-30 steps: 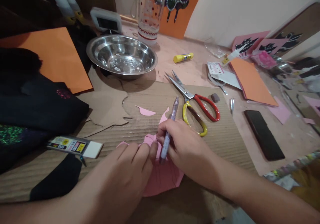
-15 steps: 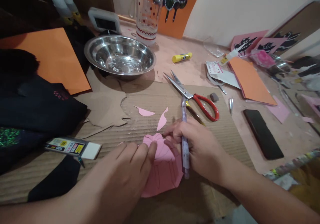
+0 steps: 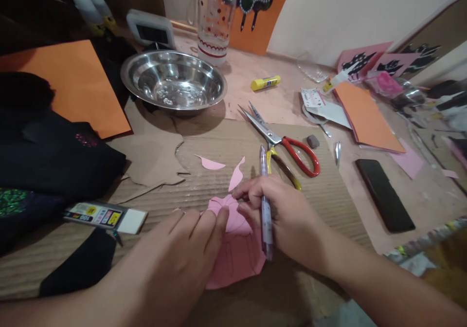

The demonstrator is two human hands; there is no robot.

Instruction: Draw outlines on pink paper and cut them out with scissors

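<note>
A sheet of pink paper (image 3: 237, 254) with pencil-like outlines lies on the corrugated cardboard, a smaller pink cut-out (image 3: 233, 215) on top of it. My left hand (image 3: 178, 249) presses down on both from the left, its fingers close together and bent over the paper. At the cut-out's right edge, the thumb and fingertips of my right hand (image 3: 280, 205) are pinched together. A clear purple-tinted pen (image 3: 266, 210) is tucked in that same hand, nearly upright. Two small leaf-shaped pink pieces (image 3: 236, 173) lie just beyond my fingertips.
Scissors with red and yellow handles (image 3: 280, 142) lie beyond my right hand. Behind are a steel bowl (image 3: 127, 74), a glue stick (image 3: 265, 82) and a bottle (image 3: 215, 25). To the right is a phone (image 3: 385, 195); to the left, a blade case (image 3: 105, 215) and black fabric (image 3: 73, 156).
The pen in my right hand has shifted slightly left, its top now lower and apart from the scissors. My right hand moved a little; my left hand stays in place.
</note>
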